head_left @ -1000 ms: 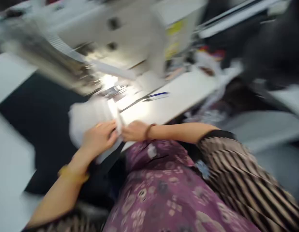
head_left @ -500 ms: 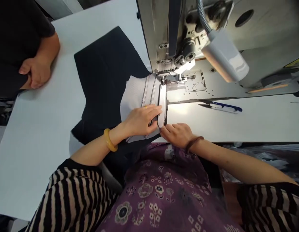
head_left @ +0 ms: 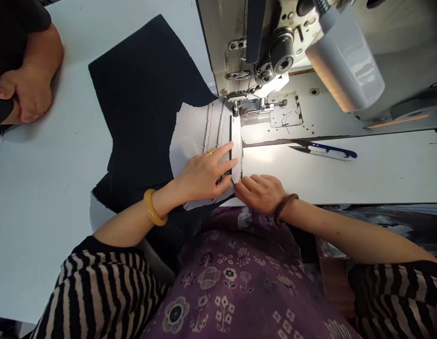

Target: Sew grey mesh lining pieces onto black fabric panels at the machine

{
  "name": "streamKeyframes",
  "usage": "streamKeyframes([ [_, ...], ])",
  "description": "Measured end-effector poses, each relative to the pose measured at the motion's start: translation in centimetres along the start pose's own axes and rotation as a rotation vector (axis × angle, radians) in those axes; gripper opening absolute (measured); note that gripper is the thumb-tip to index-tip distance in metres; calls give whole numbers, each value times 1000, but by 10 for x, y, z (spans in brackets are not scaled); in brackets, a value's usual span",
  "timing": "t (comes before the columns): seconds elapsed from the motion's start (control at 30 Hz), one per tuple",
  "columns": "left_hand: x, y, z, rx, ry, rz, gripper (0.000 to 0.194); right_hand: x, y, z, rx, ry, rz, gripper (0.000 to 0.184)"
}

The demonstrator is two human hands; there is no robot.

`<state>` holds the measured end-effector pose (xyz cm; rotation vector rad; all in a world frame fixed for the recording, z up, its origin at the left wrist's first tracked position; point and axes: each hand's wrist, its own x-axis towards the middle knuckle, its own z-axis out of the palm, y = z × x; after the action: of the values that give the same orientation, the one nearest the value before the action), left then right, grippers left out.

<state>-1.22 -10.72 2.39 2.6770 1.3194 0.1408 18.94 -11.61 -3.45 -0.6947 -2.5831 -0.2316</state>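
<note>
Spread fingers (head_left: 227,165) of the left hand (head_left: 197,180) press pale cloth (head_left: 190,134) over dark cloth (head_left: 144,89) at the sewing machine (head_left: 225,28); the right hand (head_left: 263,194), fingers curled, apparently pinches the pale cloth's edge. Snips (head_left: 331,151) lie on the worktop (head_left: 388,174).

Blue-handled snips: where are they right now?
In the head view, the snips lie right of centre on the white tabletop, beyond the right hand and below the lamp in the picture.
</note>
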Motion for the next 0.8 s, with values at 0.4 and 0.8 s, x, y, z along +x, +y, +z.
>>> streamKeyframes([
  [0.4,16,-17,-14,-152,-150,-60,43,4,7,-8,-44,49,-107,21],
  [0.8,21,-8,9,335,123,117,28,14,25,-20,69,-228,-317,30],
])
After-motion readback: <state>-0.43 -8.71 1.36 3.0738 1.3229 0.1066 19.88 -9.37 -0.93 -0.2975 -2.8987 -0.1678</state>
